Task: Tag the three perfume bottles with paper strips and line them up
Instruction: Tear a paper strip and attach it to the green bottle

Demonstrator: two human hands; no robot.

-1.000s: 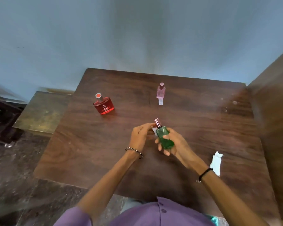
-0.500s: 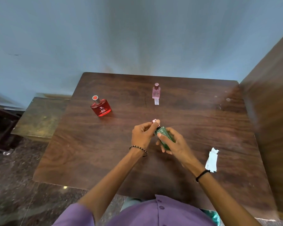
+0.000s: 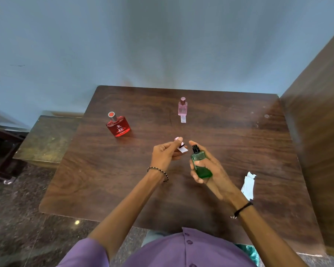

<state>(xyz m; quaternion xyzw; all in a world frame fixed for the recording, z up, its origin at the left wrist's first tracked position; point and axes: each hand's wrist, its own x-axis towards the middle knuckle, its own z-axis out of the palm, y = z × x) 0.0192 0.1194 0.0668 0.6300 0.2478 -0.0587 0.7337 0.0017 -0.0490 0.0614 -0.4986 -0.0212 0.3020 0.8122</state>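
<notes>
Above table (image 3: 104,180), right hand (image 3: 206,166) clasps green bottle (image 3: 200,164); left hand (image 3: 166,155) pinches cap (image 3: 178,140) (three bottles total).

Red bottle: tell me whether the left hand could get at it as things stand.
Probably yes, but not to grasp yet. The red bottle stands alone on bare table ahead-left of the left hand, nothing between. That hand's fingers already pinch a cap and paper strip.

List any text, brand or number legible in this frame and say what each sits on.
red bottle: white emblem and lines of print on its front, too small and blurred to read.
green bottle in the right hand: a faint mark on the glass, unreadable.
pink bottle: no print can be made out.
Paper strips: they look blank.
</notes>
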